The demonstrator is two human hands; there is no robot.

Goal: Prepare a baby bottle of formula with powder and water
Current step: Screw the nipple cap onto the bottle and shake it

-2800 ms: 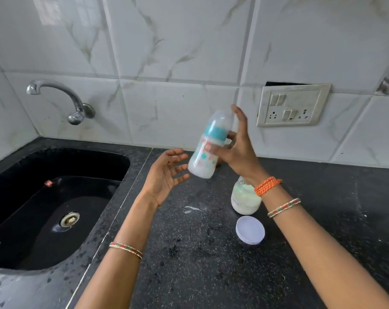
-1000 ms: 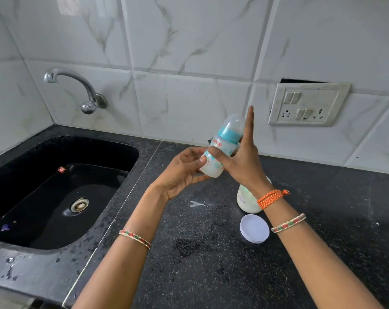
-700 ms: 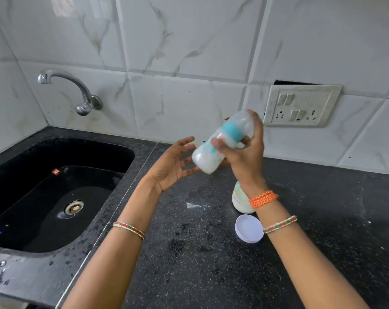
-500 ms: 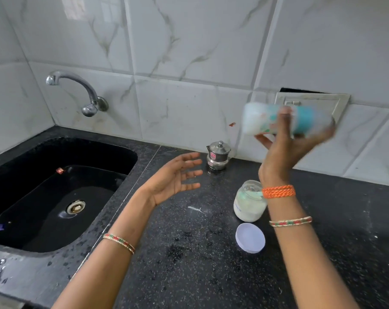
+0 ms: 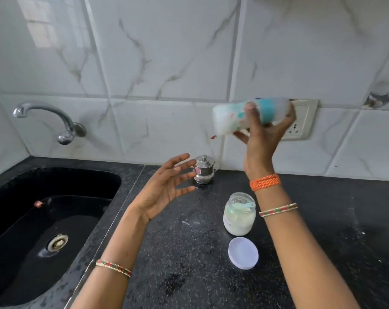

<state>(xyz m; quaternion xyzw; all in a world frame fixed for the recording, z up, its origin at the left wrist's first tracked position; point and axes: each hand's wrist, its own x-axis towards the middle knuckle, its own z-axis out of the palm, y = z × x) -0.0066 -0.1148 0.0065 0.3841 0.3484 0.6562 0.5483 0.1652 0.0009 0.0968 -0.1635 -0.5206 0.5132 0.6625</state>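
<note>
I read the small translucent plastic baby bottle with the teal collar and clear cap (image 5: 251, 118) as a light thing, stiff enough not to give under a firm squeeze, and filled partway with milky white liquid that shifts its weight as it tips; the smooth wall may be slippery if wet, so I would take it around the middle of the body just below the collar, not by the cap. That is about where my right hand (image 5: 261, 139) has it, fingers and thumb clamped round the barrel, holding it on its side high in front of the white wall switch plate (image 5: 304, 121), well above the black speckled stone worktop (image 5: 189, 253); the bottle is blurred, so I cannot say for certain that the cap is seated tight. My left hand (image 5: 166, 188) is empty, fingers spread apart, palm turned toward the bottle, hanging over the worktop near a little steel lidded pot (image 5: 203, 169). The open glass jar of white powder with a pale blue scoop (image 5: 239, 214) stands below my right wrist, its round white lid (image 5: 243, 253) lying flat just in front of it.

Against a second ago, the bottle has gone from nearly upright between both hands at chest height to horizontal and up by the wall; the left hand has let go; jar and lid have not moved.
</note>
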